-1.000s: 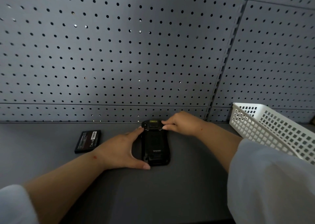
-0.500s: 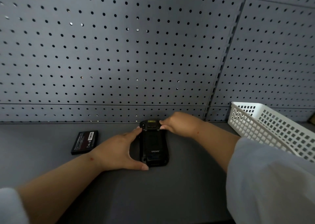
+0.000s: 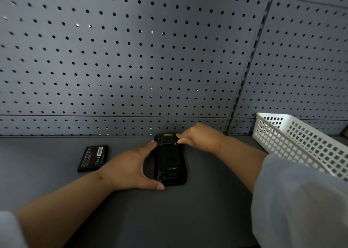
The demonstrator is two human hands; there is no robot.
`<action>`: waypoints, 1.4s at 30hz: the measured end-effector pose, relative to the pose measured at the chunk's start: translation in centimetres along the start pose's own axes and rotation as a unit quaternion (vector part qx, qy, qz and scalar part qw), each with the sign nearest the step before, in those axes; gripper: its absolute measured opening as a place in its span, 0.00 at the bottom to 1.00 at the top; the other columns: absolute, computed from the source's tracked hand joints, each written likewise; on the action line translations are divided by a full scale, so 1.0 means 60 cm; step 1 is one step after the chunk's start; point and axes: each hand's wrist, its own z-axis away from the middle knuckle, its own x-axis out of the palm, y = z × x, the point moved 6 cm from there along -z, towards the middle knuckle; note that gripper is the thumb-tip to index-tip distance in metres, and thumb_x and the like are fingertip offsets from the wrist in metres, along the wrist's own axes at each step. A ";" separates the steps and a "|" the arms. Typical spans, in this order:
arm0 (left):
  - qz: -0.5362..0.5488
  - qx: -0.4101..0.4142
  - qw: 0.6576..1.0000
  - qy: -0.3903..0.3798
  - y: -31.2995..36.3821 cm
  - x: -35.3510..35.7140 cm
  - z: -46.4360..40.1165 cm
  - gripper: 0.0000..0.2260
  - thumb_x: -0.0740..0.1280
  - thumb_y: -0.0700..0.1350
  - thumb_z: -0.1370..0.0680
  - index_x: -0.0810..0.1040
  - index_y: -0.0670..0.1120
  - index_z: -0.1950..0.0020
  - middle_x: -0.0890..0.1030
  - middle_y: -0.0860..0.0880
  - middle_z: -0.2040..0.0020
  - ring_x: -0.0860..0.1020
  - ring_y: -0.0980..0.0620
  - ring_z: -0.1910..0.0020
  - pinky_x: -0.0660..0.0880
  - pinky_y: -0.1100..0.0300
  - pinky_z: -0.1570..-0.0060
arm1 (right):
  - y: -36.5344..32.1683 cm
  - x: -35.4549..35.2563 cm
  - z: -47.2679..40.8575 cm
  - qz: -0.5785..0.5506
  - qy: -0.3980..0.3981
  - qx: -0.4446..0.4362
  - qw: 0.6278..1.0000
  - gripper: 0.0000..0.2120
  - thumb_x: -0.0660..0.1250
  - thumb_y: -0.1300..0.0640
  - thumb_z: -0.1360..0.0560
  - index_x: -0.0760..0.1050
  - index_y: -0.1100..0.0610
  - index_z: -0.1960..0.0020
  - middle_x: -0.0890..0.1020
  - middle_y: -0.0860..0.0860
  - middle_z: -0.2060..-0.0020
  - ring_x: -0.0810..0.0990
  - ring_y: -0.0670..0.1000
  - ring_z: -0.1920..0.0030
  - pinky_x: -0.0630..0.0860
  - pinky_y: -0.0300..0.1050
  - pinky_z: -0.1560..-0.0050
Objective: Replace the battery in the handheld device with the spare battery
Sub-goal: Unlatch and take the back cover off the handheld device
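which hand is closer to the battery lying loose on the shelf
Left. The left hand holds the handheld device along its left side, just right of the spare battery. The right hand is at the device's far end, farther from the battery.

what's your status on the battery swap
Left hand grips handheld device, right hand pinches its top end. Not yet opened. Spare battery lies left, untouched. Nothing blocking.
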 end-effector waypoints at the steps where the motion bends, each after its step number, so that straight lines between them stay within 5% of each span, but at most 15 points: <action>1: -0.001 -0.004 1.000 -0.006 -0.001 0.001 0.000 0.64 0.63 0.77 0.56 0.47 0.51 0.25 0.56 0.53 0.24 0.58 0.60 0.29 0.50 0.75 0.38 | -0.001 0.000 0.000 -0.002 -0.003 0.003 1.000 0.18 0.56 0.54 0.20 0.74 0.63 0.38 0.79 0.57 0.38 0.76 0.55 0.39 0.68 0.46 0.38; 9: 0.001 -0.004 1.000 -0.006 -0.004 0.001 -0.004 0.64 0.55 0.80 0.56 0.47 0.51 0.26 0.55 0.53 0.24 0.57 0.60 0.29 0.43 0.88 0.48 | -0.005 -0.003 0.000 -0.020 -0.005 0.018 1.000 0.19 0.56 0.54 0.20 0.70 0.61 0.33 0.73 0.54 0.32 0.72 0.52 0.33 0.64 0.41 0.34; 13: 0.003 -0.008 1.000 -0.009 -0.003 0.002 -0.002 0.64 0.54 0.80 0.57 0.46 0.51 0.26 0.55 0.52 0.24 0.57 0.60 0.29 0.48 0.78 0.40 | -0.005 0.000 0.003 -0.031 -0.006 0.043 0.999 0.20 0.56 0.53 0.20 0.68 0.60 0.32 0.73 0.54 0.32 0.71 0.52 0.32 0.63 0.42 0.33; 17: 0.005 -0.001 1.000 -0.018 -0.001 0.003 0.000 0.64 0.55 0.79 0.56 0.45 0.52 0.26 0.54 0.52 0.24 0.55 0.63 0.30 0.48 0.77 0.39 | 0.001 0.014 0.029 -0.169 0.046 0.093 0.980 0.21 0.58 0.51 0.21 0.65 0.56 0.30 0.70 0.54 0.30 0.67 0.52 0.30 0.61 0.42 0.31; 21: 0.007 -0.004 0.999 -0.032 -0.005 0.005 0.000 0.62 0.58 0.78 0.54 0.43 0.52 0.26 0.53 0.52 0.24 0.53 0.65 0.32 0.48 0.74 0.36 | -0.008 0.042 0.068 -0.286 -0.030 0.105 0.952 0.31 0.58 0.42 0.24 0.52 0.49 0.25 0.58 0.50 0.24 0.56 0.49 0.25 0.54 0.44 0.28; 30: -0.050 0.014 0.997 -0.057 -0.011 -0.020 -0.007 0.59 0.55 0.80 0.52 0.50 0.52 0.26 0.57 0.54 0.25 0.58 0.59 0.28 0.51 0.69 0.34 | -0.011 0.036 0.112 -0.224 -0.144 0.071 0.961 0.47 0.69 0.40 0.32 0.43 0.47 0.24 0.51 0.46 0.23 0.52 0.46 0.25 0.51 0.40 0.29; 33: -0.085 0.017 0.995 -0.045 -0.010 -0.037 -0.017 0.52 0.51 0.79 0.45 0.56 0.53 0.27 0.62 0.54 0.26 0.62 0.57 0.30 0.55 0.67 0.35 | -0.014 0.036 0.108 -0.215 -0.142 0.070 0.964 0.49 0.71 0.40 0.34 0.43 0.47 0.24 0.52 0.46 0.23 0.52 0.46 0.25 0.51 0.41 0.28; 38: -0.190 0.024 0.981 -0.014 -0.010 -0.055 -0.047 0.27 0.55 0.62 0.26 0.62 0.53 0.29 0.69 0.51 0.29 0.69 0.51 0.33 0.66 0.56 0.35 | -0.015 0.031 0.105 -0.195 -0.139 0.073 0.968 0.49 0.71 0.39 0.34 0.45 0.47 0.24 0.53 0.45 0.24 0.53 0.46 0.25 0.51 0.41 0.28; 42: -0.213 0.029 0.976 -0.017 -0.012 -0.058 -0.072 0.23 0.58 0.54 0.23 0.62 0.51 0.29 0.68 0.49 0.29 0.68 0.50 0.32 0.64 0.56 0.34 | -0.015 0.030 0.105 -0.189 -0.142 0.075 0.969 0.49 0.71 0.39 0.34 0.45 0.46 0.24 0.53 0.46 0.24 0.53 0.47 0.24 0.52 0.43 0.27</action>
